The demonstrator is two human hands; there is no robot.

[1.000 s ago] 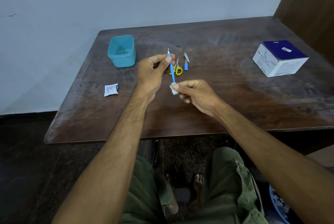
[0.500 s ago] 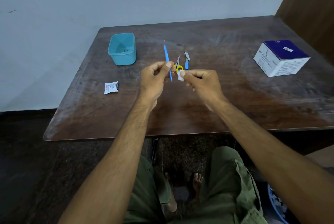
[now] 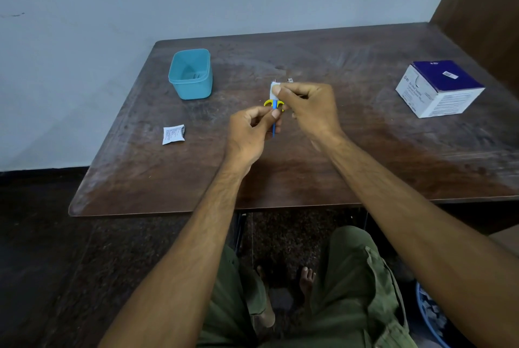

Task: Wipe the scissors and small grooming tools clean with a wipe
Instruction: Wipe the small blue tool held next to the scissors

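Note:
My left hand pinches the lower part of a thin blue grooming tool between thumb and forefinger. My right hand pinches a small white wipe folded around the tool's upper end. Both hands hover over the middle of the dark wooden table. Behind the tool lie the yellow-handled scissors, mostly hidden by my fingers. A sliver of the nail clipper peeks out above my right hand.
A teal plastic tub stands at the back left of the table. A torn white wipe sachet lies near the left edge. A white and blue box sits at the right. A wooden panel rises behind it.
My right hand has slid the wipe up the blue tool, from its lower end to its top. My left hand's pinch has shifted down toward the tool's bottom.

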